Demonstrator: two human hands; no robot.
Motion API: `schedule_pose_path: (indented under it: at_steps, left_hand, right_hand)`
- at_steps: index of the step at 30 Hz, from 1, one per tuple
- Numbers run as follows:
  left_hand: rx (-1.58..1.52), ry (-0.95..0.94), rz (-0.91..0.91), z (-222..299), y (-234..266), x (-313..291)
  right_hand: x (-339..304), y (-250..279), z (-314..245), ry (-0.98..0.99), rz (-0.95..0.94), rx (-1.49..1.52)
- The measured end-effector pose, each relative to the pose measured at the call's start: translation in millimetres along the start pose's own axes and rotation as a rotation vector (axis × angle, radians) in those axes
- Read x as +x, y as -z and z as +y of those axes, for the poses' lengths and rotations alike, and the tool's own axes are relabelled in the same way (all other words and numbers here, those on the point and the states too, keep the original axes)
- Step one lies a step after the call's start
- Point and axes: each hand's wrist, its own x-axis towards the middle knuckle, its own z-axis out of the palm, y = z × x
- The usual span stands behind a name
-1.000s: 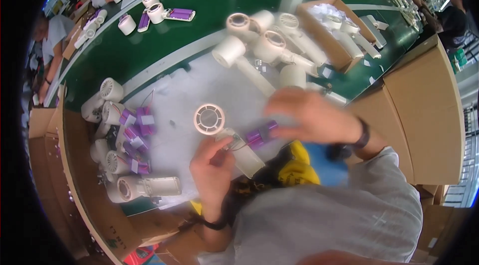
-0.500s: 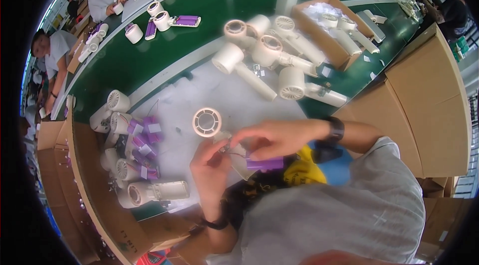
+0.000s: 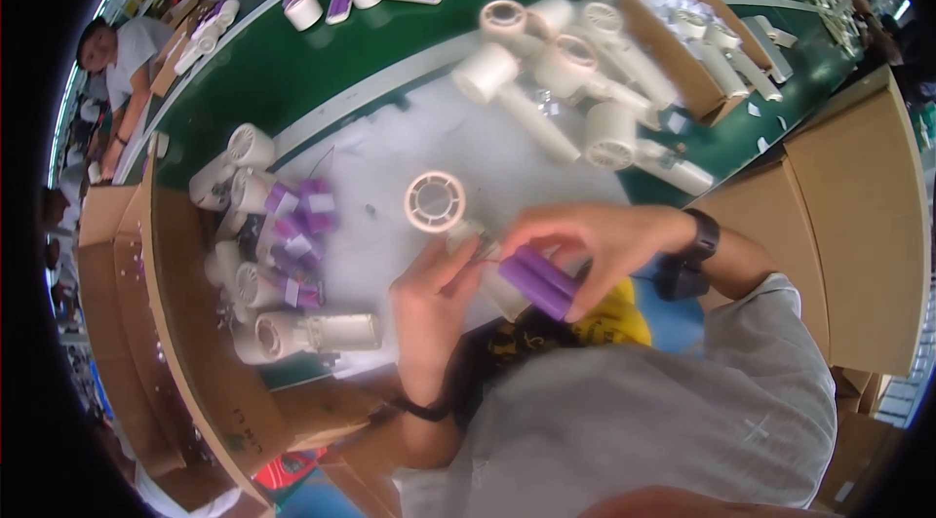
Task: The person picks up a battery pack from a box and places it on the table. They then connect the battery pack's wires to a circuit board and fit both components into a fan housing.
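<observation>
In front of me is a cream handheld fan [image 3: 435, 201] with a round grille head and an opened handle. My left hand [image 3: 429, 294] is closed around the fan where head and handle meet. A purple two-cell battery pack [image 3: 539, 282] is gripped between the thumb and fingers of my right hand [image 3: 595, 245], above the handle. Thin wires lead from the pack toward the fan's neck. My fingers hide most of the handle's inside.
Several fans and purple battery packs [image 3: 302, 224] lie at the left beside a cardboard box [image 3: 195, 343]. More cream fans [image 3: 609, 136] lie at the far right, near a carton [image 3: 717, 109] holding fans and white scraps. Co-workers sit across the green bench [image 3: 390, 40].
My right hand has lifted and tilted the battery pack, now gripping it where before the pack lay below the fingers. My left hand stays at the fan's neck. The whole view has shifted.
</observation>
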Motion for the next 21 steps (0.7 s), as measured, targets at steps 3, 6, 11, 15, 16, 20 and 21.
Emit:
schedule_pose_path:
  at_steps: [3,6,11,15,16,20,21]
  left_hand:
    - [0.064,-0.053,0.010,0.6,-2.3,-1.6]
    - [0.087,-0.082,0.013,0.4,-4.9,-0.8]
    - [-0.008,-0.074,-0.017,0.3,-6.6,1.4]
    - [-0.058,-0.072,-0.036,0.2,-4.2,1.5]
    - [-0.068,-0.087,-0.040,-0.4,-4.2,1.4]
    - [-0.049,-0.103,-0.067,-5.1,-3.6,0.8]
    - [-0.053,-0.093,-0.064,-5.5,-3.5,0.9]
  right_hand:
    - [-1.5,2.5,-8.3,-0.007,0.021,-0.114]
    - [-2.1,2.8,-15.1,-0.003,0.021,-0.273]
    - [5.1,-9.4,-6.8,0.073,0.125,-0.561]
    - [6.0,-22.4,2.1,0.098,0.227,-0.616]
    - [5.8,-24.0,3.6,0.096,0.257,-0.633]
    - [6.0,-24.7,7.6,0.162,0.234,-0.760]
    - [6.0,-26.2,7.0,0.158,0.225,-0.755]
